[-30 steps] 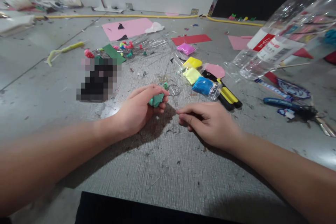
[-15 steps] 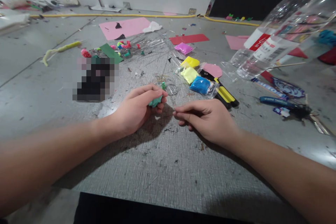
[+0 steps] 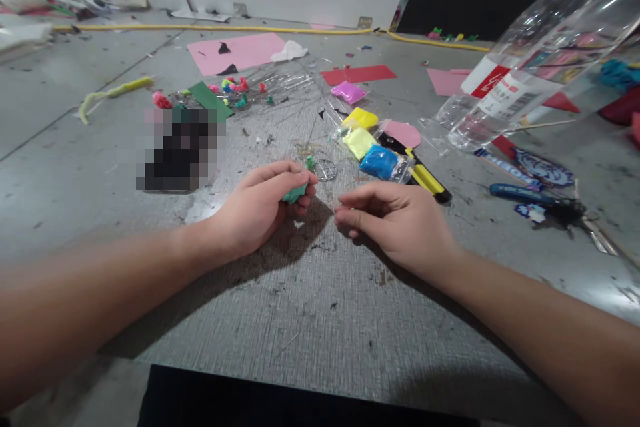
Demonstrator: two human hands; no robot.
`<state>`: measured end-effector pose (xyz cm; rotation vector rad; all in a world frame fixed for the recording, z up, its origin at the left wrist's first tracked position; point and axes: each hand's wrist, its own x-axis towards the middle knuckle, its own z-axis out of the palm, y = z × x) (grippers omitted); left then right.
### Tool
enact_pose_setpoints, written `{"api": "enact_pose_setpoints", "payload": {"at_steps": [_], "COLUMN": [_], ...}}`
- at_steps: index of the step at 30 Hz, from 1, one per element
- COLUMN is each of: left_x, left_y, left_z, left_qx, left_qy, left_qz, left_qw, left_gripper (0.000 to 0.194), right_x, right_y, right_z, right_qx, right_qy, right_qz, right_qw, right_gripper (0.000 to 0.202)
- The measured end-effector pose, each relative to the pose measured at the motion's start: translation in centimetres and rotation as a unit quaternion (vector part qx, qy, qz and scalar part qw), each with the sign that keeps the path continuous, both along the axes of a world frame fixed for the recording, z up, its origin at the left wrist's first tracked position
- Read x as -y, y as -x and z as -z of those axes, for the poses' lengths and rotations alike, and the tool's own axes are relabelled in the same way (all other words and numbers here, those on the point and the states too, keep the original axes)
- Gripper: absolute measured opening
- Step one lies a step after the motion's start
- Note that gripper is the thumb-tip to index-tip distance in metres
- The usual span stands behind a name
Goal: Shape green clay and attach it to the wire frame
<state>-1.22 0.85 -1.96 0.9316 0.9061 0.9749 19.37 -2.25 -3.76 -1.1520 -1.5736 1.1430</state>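
My left hand (image 3: 265, 207) is closed around a lump of teal-green modelling clay (image 3: 295, 193), which shows between thumb and fingers. Just beyond its fingertips, a thin wire ring (image 3: 327, 170) lies on the table beside a small green piece (image 3: 310, 162). To the right, my right hand (image 3: 400, 217) hovers low over the table with fingers curled. Its thumb and index tips are close together with a slight gap; anything between them is too small to make out. The two hands are apart.
Packets of blue (image 3: 379, 161), pale yellow (image 3: 360, 142) and purple clay (image 3: 349, 91) lie ahead, near a yellow-black cutter (image 3: 427, 181). Clear bottles (image 3: 480, 107) and keys (image 3: 595, 230) are at right. A blurred-out dark object (image 3: 175, 153) and green paper (image 3: 210, 100) are at left.
My right thumb and index finger have parted slightly from a tighter pinch, and that hand has shifted a little. My left hand keeps its hold on the clay.
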Motion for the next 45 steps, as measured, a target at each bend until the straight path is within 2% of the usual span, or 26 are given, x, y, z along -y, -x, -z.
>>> {"api": "enact_pose_setpoints", "payload": {"at_steps": [2,4,7,10,12,15,19,21,26,31,35,39,43,45], "left_x": [0.0,0.1,0.2,0.2,0.2,0.2,0.2,0.2,0.2,0.1,0.3,0.3,0.2,0.2], "left_y": [-0.1,-0.1,-0.1,-0.1,-0.1,-0.1,-0.1,-0.1,-0.2,-0.3,-0.1,-0.1,-0.1,-0.1], "left_z": [0.0,-0.1,-0.1,-0.2,-0.2,-0.3,-0.3,-0.3,-0.3,-0.3,-0.3,-0.3,-0.4,-0.4], "left_qx": [0.003,0.006,0.002,-0.006,-0.006,-0.006,-0.02,-0.025,-0.024,-0.033,-0.044,-0.042,-0.043,-0.041], "left_qy": [0.003,0.007,0.005,0.003,0.002,-0.001,0.008,0.007,0.002,-0.012,-0.013,-0.007,0.0,0.003], "left_qz": [0.0,0.001,0.002,0.001,0.001,0.003,0.007,0.007,0.007,0.014,0.016,0.019,0.018,0.019], "left_qw": [1.0,1.0,1.0,1.0,1.0,1.0,1.0,1.0,1.0,0.999,0.999,0.999,0.999,0.999], "left_gripper": [0.014,0.013,0.011,0.01,0.01,0.01,0.011,0.011,0.01,0.01,0.01,0.009,0.009,0.009], "right_x": [0.0,-0.1,-0.5,-1.0,-1.2,-1.5,-2.0,-2.4,-3.3,-3.8,-3.3,-2.5,-2.3,-2.5], "right_y": [-0.1,-0.2,-0.5,-0.7,-0.9,-1.1,-1.6,-1.8,-1.4,-0.5,-0.6,-1.0,-1.1,-1.1], "right_z": [-0.1,0.0,0.0,0.0,0.0,-0.1,-0.2,-0.2,0.2,0.5,0.1,-0.5,-0.7,-0.6], "right_qx": [-0.001,0.018,0.084,0.167,0.206,0.224,0.177,0.168,0.237,0.303,0.334,0.342,0.347,0.343], "right_qy": [0.028,0.019,-0.094,-0.227,-0.255,-0.23,-0.107,-0.084,-0.185,-0.182,-0.18,-0.184,-0.198,-0.203], "right_qz": [0.004,0.0,-0.029,-0.084,-0.098,-0.093,-0.079,-0.059,-0.058,-0.041,-0.085,-0.135,-0.155,-0.158], "right_qw": [1.0,1.0,0.992,0.956,0.94,0.943,0.975,0.98,0.952,0.935,0.921,0.912,0.904,0.903], "right_gripper": [0.03,0.032,0.025,0.012,0.007,0.014,0.017,0.016,0.021,0.022,0.027,0.04,0.052,0.049]}}
